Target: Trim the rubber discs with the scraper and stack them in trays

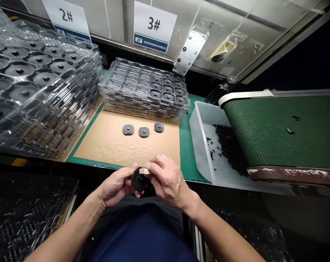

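My left hand (118, 187) is closed on a round black plastic part (137, 185), gripping it by the edge with its face tilted up. A small raised post shows near the part's middle. In the fingers of my right hand (168, 179) is a small cream-coloured tool (144, 171); its tip lies over the face of the part, and I cannot tell its exact kind. Both hands are just off the near edge of a brown cardboard sheet (99, 143). On that sheet lie three grey oval discs: a left one (128, 129), a middle one (144, 132) and a right one (159, 127).
Behind the cardboard stands a stack of clear blister trays (143, 100), its top one partly filled with discs. A taller tray stack (72, 98) rises at left. To the right, a translucent bin (201, 145) holds small black pieces beside a green conveyor belt (285, 142).
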Demonstrator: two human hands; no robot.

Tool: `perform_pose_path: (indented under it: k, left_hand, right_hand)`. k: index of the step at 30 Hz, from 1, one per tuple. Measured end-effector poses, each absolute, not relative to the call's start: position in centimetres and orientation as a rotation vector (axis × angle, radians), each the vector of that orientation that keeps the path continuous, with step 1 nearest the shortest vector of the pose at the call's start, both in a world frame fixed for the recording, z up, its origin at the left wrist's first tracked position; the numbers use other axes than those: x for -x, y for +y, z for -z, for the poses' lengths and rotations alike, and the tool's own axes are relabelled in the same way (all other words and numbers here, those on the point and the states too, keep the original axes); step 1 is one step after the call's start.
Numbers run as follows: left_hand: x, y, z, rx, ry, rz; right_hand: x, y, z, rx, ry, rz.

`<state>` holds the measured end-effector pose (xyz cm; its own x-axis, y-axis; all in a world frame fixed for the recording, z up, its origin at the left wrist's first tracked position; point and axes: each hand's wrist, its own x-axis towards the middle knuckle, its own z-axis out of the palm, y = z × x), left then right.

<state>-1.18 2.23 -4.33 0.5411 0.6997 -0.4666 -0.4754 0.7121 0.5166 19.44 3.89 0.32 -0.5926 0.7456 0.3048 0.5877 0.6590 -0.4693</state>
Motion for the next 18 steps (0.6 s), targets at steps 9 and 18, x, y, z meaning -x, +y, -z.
perform_pose_path:
  k: [9,18]
  left_hand:
    - [1.1,1.8,4.8,-0.259,0.65,-0.615]
    - [1.1,2.2,3.2,-0.363,0.727,-1.181]
  right_hand:
    - [-19.6,4.5,-0.8,0.755,-2.49,-0.45]
    - [-18.4,3.1,0.3,1.297,-1.922,-0.761]
